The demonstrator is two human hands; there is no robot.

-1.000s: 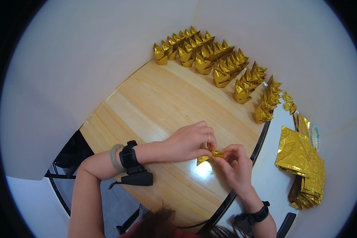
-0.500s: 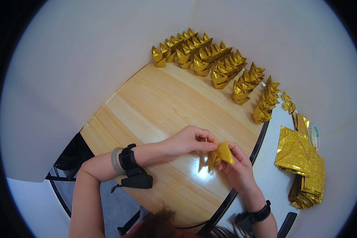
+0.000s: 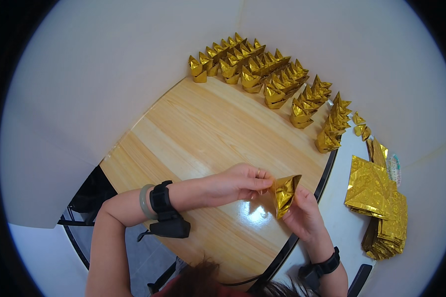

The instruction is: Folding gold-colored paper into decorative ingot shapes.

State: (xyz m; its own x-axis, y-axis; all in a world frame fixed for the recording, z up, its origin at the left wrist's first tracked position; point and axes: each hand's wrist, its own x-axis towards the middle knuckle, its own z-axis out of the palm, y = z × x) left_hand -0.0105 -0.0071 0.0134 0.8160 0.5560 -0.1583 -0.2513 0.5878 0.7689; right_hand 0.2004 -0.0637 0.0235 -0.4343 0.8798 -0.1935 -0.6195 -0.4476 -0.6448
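Note:
Between my two hands, above the near right part of the wooden table (image 3: 208, 133), is a folded gold foil paper ingot (image 3: 285, 194). It is tilted, with a pointed tip up at the right and a shiny, creased face showing. My left hand (image 3: 240, 181) pinches its left edge between thumb and fingers. From the lower right, my right hand (image 3: 305, 215) grips its other side, with the thumb against the edge and some fingers hidden behind the paper.
Rows of stacked gold paper ingots (image 3: 282, 91) stand along the table's far edge. Several loose folded pieces (image 3: 360, 126) lie right of them. Piles of flat gold foil paper (image 3: 369, 185) rest on a white surface (image 3: 327, 208) at the right. Pale walls (image 3: 109, 84) enclose the table.
The gold paper ingot has turned in my hands and shows a broader, shinier face with its tip higher. My left hand has dropped slightly, and my right hand has shifted a little to the right.

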